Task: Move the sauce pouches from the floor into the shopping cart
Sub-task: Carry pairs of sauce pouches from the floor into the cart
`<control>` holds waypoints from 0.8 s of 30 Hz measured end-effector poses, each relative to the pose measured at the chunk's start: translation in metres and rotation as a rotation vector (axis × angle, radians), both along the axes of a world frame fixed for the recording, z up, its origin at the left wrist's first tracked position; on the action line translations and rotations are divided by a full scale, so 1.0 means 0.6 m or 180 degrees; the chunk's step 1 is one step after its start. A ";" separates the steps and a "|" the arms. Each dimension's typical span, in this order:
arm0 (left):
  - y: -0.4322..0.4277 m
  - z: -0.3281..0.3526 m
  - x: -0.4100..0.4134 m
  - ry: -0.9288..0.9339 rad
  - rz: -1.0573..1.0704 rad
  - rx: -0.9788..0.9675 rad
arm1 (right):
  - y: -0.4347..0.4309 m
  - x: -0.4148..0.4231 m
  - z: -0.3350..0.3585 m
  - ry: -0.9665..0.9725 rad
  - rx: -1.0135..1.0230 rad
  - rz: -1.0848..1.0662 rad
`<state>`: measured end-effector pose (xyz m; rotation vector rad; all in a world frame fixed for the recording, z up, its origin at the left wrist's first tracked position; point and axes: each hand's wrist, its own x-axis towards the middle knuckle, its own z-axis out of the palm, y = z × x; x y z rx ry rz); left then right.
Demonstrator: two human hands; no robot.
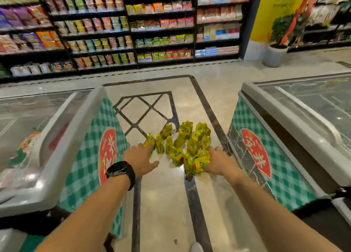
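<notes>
The left freezer [57, 137] runs along the left edge, its green checked end panel forming one side of a narrow aisle. Just past that panel the left hand [139, 160], with a black watch [121, 171] on its wrist, reaches forward with fingers straight and thumb spread, holding nothing; its fingertips touch the leftmost of the pouches [180, 143]. The yellow-green pouches lie in a loose heap on the floor [163, 204], across a dark inlaid strip. They fill most of the aisle's width, with only a thin bare margin beside each freezer. Bare floor lies open between the heap and the person, and beyond the heap up to the shelves [114, 33]. At the heap's near right edge the right hand [220, 163] grips a pouch [199, 165], thumb and fingers curled round it. Its knuckles are near the lower grille of the right freezer [284, 130]. A pot [274, 56] with a plant stands far back on the right.
</notes>
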<state>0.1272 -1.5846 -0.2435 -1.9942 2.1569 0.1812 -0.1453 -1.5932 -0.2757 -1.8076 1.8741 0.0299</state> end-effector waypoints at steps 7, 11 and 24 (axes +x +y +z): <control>-0.258 -0.075 0.060 -0.0043 0.0133 0.0362 | -0.271 0.041 -0.102 -0.0025 0.0233 -0.0063; -0.441 -0.153 0.090 -0.0038 -0.0031 0.0579 | -0.415 0.073 -0.163 -0.0036 0.0239 -0.0251; -0.798 -0.748 0.084 0.0754 0.0075 0.1566 | -0.653 0.123 -0.691 -0.0607 0.0655 -0.1439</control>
